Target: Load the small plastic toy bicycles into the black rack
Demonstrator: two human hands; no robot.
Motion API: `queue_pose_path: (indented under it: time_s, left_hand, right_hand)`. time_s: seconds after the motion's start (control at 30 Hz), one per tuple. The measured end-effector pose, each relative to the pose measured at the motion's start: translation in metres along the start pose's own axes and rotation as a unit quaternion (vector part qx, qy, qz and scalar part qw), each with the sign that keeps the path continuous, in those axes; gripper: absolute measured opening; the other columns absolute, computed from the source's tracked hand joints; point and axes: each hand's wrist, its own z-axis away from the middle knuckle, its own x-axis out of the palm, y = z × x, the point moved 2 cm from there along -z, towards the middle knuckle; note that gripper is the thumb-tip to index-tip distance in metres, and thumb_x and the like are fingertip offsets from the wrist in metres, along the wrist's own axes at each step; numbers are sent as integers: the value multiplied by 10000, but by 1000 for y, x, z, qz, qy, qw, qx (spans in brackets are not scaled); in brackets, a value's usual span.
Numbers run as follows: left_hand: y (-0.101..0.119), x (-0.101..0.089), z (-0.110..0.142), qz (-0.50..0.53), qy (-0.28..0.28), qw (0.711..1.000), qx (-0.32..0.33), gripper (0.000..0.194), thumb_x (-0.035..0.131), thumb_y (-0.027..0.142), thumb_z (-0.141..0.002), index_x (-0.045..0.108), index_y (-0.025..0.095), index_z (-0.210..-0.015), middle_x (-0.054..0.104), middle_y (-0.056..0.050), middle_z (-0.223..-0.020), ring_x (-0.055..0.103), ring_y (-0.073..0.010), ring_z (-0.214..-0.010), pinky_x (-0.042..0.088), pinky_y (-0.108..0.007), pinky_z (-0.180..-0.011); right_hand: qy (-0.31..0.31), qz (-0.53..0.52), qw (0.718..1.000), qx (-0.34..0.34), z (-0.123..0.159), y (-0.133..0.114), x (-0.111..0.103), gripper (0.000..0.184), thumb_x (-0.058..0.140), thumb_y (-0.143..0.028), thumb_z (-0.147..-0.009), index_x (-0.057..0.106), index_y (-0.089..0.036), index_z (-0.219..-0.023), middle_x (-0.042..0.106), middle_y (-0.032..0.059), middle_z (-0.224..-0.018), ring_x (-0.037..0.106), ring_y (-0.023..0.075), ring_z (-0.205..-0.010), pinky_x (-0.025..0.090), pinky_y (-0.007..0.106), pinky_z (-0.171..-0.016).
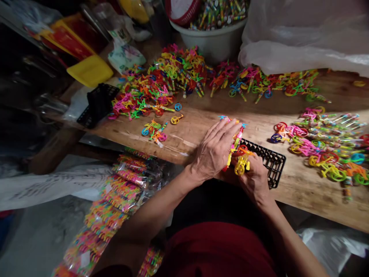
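Head view: left hand (215,150) lies flat, fingers released, over toy bikes (238,148). Right hand (255,179), at its 4 o'clock, seemingly grasps a yellow bike (241,165) above the black tray (272,161).

A grey tub (215,42) of sticks sits top centre, a yellow tray (90,70) upper left, a white bag (305,34) upper right, packed bundles (115,204) lower left.

The bench (201,127) is bare wood, matt and scuffed. The toy bikes (240,156) and the black tray (273,163) look like glossy moulded plastic. The bucket (213,42) seems smooth plastic, and the sheet (302,34) thin, shiny film.
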Motion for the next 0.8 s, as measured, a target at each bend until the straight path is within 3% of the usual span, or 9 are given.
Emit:
queue_pose_path:
  time_s: [0.13, 0.33, 0.63, 0.8]
  left_hand:
    - [0, 0, 0, 1, 19, 1000, 6, 435, 374, 162, -1018, 512, 72, -1420, 565, -138, -1462, 443, -244, -1444, 371, -420, -1227]
    - [-4, 7, 2, 9, 22, 1000, -7, 449, 320, 204, -1035, 521, 106, -1424, 563, -124, -1467, 430, -239, -1457, 348, -438, -1238]
    - [-3, 10, 1, 31, 11, 999, -24, 458, 318, 205, -1027, 512, 92, -1425, 550, -143, -1475, 408, -243, -1470, 310, -439, -1256]
    - [-2, -1, 1, 42, 29, 999, -16, 437, 328, 197, -1045, 513, 80, -1422, 565, -150, -1459, 427, -233, -1458, 350, -421, -1237]
  right_hand:
    - [-13, -12, 1000, -15, -3, -4, -1, 128, 499, -180, -878, 559, -217, -771, 633, 20, -772, 555, 184, -733, 410, 335, -715]
    - [-4, -47, 999, 4, -1, -4, -4, 110, 532, -201, -893, 607, -220, -816, 667, 33, -810, 603, 193, -749, 445, 331, -695]
    - [-6, 7, 999, -35, -1, -10, 1, 135, 496, -115, -811, 518, -229, -743, 587, 28, -730, 528, 195, -688, 417, 330, -643]
    - [-3, 61, 997, -51, -2, -12, 11, 180, 447, -59, -801, 502, -228, -775, 598, 48, -787, 515, 210, -755, 453, 358, -722]
